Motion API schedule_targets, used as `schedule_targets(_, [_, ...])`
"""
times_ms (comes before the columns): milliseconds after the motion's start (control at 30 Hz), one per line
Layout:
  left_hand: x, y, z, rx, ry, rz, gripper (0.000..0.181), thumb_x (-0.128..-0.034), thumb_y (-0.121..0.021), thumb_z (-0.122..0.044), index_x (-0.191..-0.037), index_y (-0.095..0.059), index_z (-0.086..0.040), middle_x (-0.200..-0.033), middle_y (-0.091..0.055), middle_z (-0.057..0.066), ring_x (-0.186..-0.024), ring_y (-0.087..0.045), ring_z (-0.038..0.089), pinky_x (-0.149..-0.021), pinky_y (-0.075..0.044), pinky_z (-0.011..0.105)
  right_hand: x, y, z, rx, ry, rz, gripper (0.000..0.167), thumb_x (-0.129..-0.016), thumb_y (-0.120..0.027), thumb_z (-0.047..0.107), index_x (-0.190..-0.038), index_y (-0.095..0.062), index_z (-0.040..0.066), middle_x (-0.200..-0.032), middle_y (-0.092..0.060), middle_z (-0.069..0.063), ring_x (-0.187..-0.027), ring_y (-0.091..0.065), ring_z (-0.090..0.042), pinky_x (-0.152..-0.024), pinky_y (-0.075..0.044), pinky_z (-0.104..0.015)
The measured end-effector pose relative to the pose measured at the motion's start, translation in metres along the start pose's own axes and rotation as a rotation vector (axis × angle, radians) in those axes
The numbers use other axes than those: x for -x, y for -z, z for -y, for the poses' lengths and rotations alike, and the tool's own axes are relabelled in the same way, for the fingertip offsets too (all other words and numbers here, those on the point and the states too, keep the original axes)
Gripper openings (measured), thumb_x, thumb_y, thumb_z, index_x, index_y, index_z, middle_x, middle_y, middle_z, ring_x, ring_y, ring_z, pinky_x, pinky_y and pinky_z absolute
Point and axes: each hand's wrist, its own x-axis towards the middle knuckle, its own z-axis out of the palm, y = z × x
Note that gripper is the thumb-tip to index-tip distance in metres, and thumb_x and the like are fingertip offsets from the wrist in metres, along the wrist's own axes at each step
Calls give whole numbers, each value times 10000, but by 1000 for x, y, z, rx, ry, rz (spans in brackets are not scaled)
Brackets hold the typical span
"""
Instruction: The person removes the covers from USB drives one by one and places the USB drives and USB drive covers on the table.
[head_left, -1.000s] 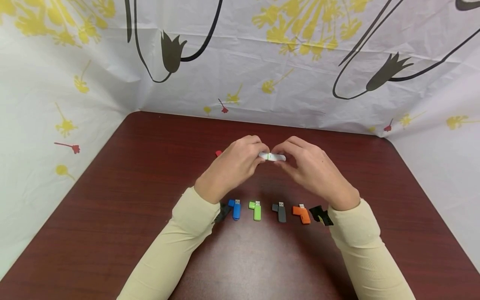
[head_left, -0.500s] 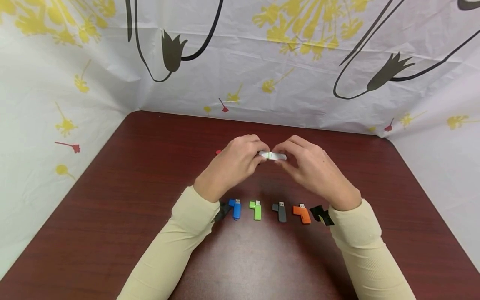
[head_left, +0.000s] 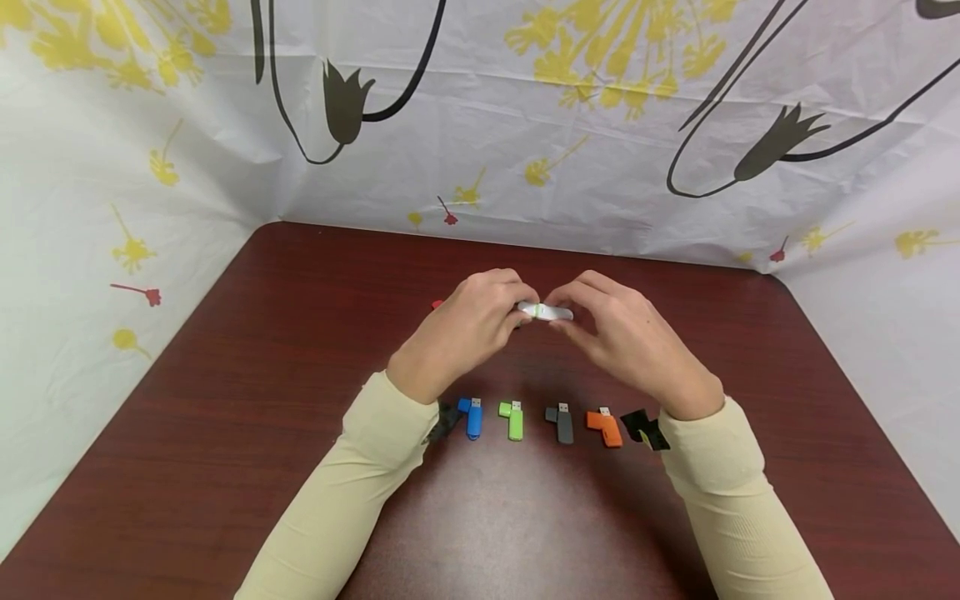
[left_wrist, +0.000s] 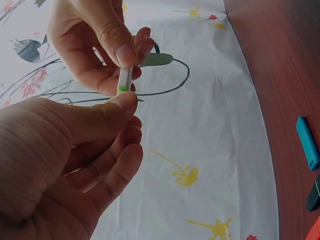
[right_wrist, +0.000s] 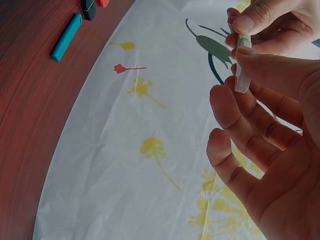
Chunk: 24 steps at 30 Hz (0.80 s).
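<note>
Both hands are raised over the far middle of the table, pinching one slim white USB flash drive (head_left: pixel 551 312) with a thin green band. My left hand (head_left: pixel 472 329) holds its left end between thumb and fingertips. The thumb and index finger of my right hand (head_left: pixel 622 333) pinch the other end. In the left wrist view, the two thumbs lie on either side of the drive's white body (left_wrist: pixel 125 77) near its green band. The right wrist view shows the white end (right_wrist: pixel 242 82) sticking out beyond my right thumb. The fingers cover the drive's left end.
A row of flash drives with bare plugs lies nearer me: blue (head_left: pixel 474 421), green (head_left: pixel 515 423), grey (head_left: pixel 564 426) and orange (head_left: pixel 609 429). A teal stick (left_wrist: pixel 307 144) and a red piece (head_left: pixel 437 305) lie farther back. Black scraps (head_left: pixel 645 430) are beside the right sleeve.
</note>
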Motion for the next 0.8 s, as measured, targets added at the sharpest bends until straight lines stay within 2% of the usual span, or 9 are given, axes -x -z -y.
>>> schedule_targets(800, [-1,-1,-2,0,9,1,178,-1008,-768,-103,-1148,-795,4,-1074,-766,96,-965,-716,194,-873,-622,273,0,3,-4,-25,-2,12,214,-907,-869,44,-1089,-769,97,-1028,-701,-6,-846,-634,-137,-713,-540,-355])
